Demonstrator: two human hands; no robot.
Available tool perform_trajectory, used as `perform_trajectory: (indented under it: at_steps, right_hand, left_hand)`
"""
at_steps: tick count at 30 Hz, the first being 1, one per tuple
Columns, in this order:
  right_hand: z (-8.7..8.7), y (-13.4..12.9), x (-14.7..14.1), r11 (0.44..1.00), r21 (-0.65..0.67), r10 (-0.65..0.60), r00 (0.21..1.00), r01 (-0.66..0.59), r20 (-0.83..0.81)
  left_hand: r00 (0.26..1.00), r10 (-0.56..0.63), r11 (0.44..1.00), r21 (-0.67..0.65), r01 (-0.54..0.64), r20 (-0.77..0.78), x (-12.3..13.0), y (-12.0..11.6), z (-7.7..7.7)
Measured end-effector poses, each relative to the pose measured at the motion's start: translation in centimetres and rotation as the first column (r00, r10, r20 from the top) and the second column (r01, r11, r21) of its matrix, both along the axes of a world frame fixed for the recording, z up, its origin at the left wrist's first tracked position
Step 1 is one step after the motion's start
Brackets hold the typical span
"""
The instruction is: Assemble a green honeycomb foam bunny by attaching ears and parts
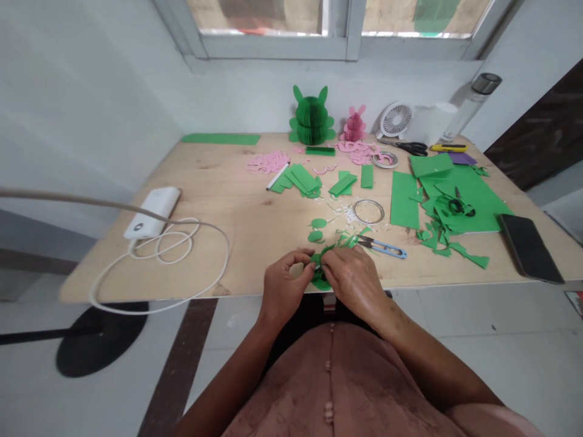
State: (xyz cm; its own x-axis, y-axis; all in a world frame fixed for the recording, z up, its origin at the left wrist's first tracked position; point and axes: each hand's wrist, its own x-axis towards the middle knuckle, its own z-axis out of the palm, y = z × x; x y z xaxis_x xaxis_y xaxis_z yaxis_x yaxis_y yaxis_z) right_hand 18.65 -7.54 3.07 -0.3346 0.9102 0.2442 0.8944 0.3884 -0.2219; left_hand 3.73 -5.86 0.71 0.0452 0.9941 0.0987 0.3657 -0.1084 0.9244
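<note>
Close to the table's front edge, my left hand (pixel 288 279) pinches the left side of a green paper piece (pixel 322 283) between thumb and fingertips. My right hand (pixel 353 273) is closed on the same piece from the right, its fingers covering much of it. The piece's full shape is hidden by both hands. Small green paper ovals (pixel 317 235) lie just beyond my left hand. Blue-handled thread snips (pixel 382 247) rest beyond my right hand, blades among green scraps. A thin roll of tape (pixel 368 212) lies flat farther back.
A green honeycomb paper figure (pixel 312 118) and a pink one (pixel 354 124) stand by the wall. Green sheets (pixel 478 200) with black scissors (pixel 458 206) and a phone (pixel 531 247) lie right. A white power bank (pixel 152 212) with looped cable is left.
</note>
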Motion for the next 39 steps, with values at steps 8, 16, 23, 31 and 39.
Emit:
perform_trajectory:
  at_steps: [8,16,23,31,39]
  right_hand:
    - [-0.8,-0.2,-0.3,0.994,0.068,-0.088,0.995,0.091,-0.047]
    - [-1.6,-0.5,0.0,0.99,0.019,-0.131,0.949,0.142,-0.287]
    - [-1.4,-1.2,0.1,0.987,-0.013,-0.151,0.892,0.161,-0.426]
    - [-0.5,-0.5,0.6,0.983,-0.163,-0.135,0.929,0.082,-0.345]
    - [-0.2,-0.5,0.3,0.969,-0.205,-0.197,0.931,0.137,-0.307]
  left_hand:
    - [1.0,0.001,1.0,0.004,-0.001,0.016,0.0,0.1,0.0]
    - [0.999,0.008,1.0,-0.022,-0.008,0.032,-0.1,0.1,-0.3]
    - [1.0,0.012,1.0,0.015,-0.012,0.023,0.0,0.0,-0.2]
    - [1.0,0.001,0.993,0.118,0.003,-0.03,-0.1,-0.2,-0.2]
    - [0.997,0.016,0.982,0.191,-0.001,-0.079,-0.1,-0.5,-0.5]
